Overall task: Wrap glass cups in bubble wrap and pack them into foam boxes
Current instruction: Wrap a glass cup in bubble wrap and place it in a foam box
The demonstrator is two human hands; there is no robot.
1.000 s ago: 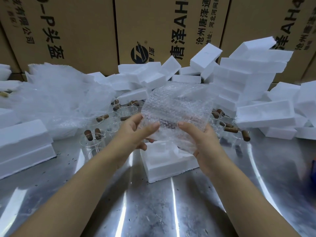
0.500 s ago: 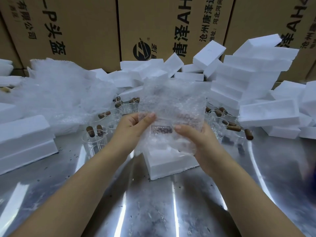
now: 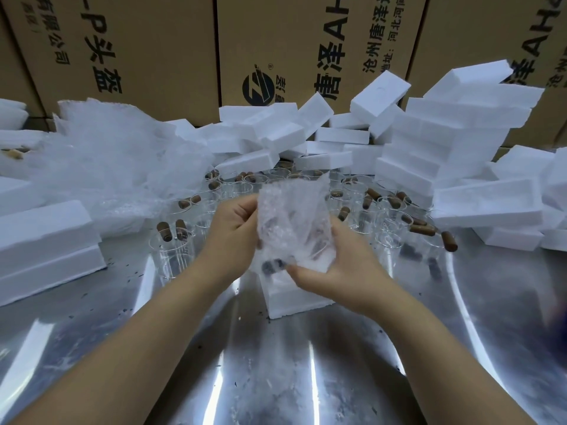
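Both bare forearms come in from the bottom corners and meet mid-frame above the metal worktop point(image 3: 276, 378). The left hand point(image 3: 233, 231) has its back to the camera and its fingers point(image 3: 245, 207) are curled round the left edge of the bubble wrap bundle point(image 3: 291, 216), grasping it. The right hand point(image 3: 337, 271) sits lower, palm turned up and in, with the thumb laid across the bundle's bottom front and the other fingers hidden behind and under it, also grasping. The bundle is upright and crumpled, held clear of the worktop. Dark brownish patches show through the plastic, and the cup inside is too blurred to make out. Directly below the hands an open foam box point(image 3: 291, 297) sits on the worktop, partly hidden by the bundle. Behind the hands stands a crowd of clear glass cups point(image 3: 171, 253), many with brown corks point(image 3: 449, 242) in or beside them. A loose bubble wrap pile point(image 3: 107, 167) lies far left, behind a closed foam box point(image 3: 46, 237) near the left edge. A jumbled foam box stack point(image 3: 445, 148) fills the back and right. Brown printed cartons point(image 3: 153, 41) form the backdrop. Dark specks dot the worktop.
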